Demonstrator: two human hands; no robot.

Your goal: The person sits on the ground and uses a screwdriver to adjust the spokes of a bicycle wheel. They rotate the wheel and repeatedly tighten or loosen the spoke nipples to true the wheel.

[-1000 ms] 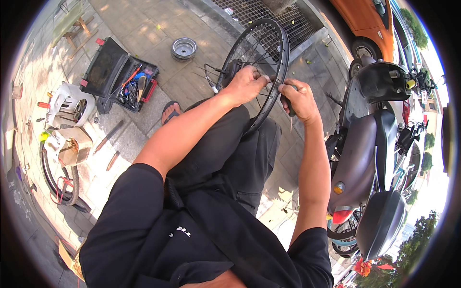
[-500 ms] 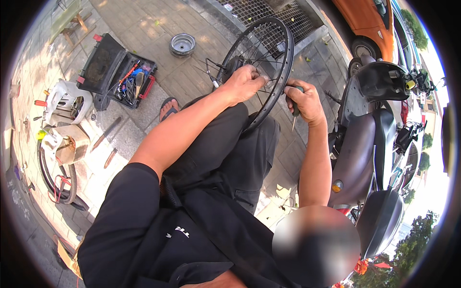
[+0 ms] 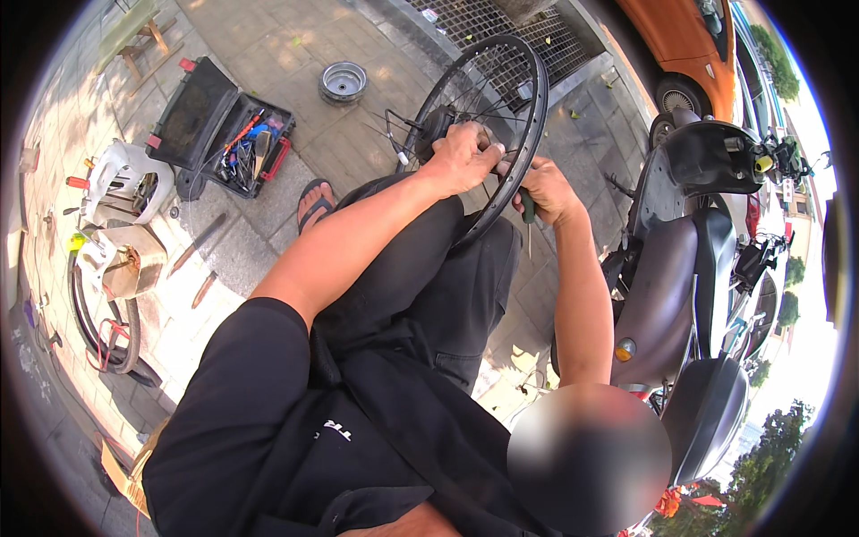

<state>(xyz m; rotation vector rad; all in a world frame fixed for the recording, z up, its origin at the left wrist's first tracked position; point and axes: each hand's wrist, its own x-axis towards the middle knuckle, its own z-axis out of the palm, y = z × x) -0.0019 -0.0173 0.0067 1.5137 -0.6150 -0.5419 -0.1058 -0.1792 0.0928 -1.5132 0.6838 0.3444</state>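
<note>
- Left hand (image 3: pixel 463 159) — curled in beside the black wheel (image 3: pixel 540 94), can't tell what it's gripping!
- Right hand (image 3: pixel 548 190) — wrapped round a dark-handled tool (image 3: pixel 528 209)!

Left forearm (image 3: pixel 362 231): is slanting up and rightward from the lower left.
Left hand (image 3: pixel 461 159): is showing its back, the fingers curling and the thumb pointing right.
Right forearm (image 3: pixel 586 300): is running nearly straight up, leaning slightly left.
Right wrist (image 3: pixel 570 215): is angling leftward.
Right hand (image 3: pixel 546 188): is curling its fingers inward, sitting just beside the other hand.
</note>
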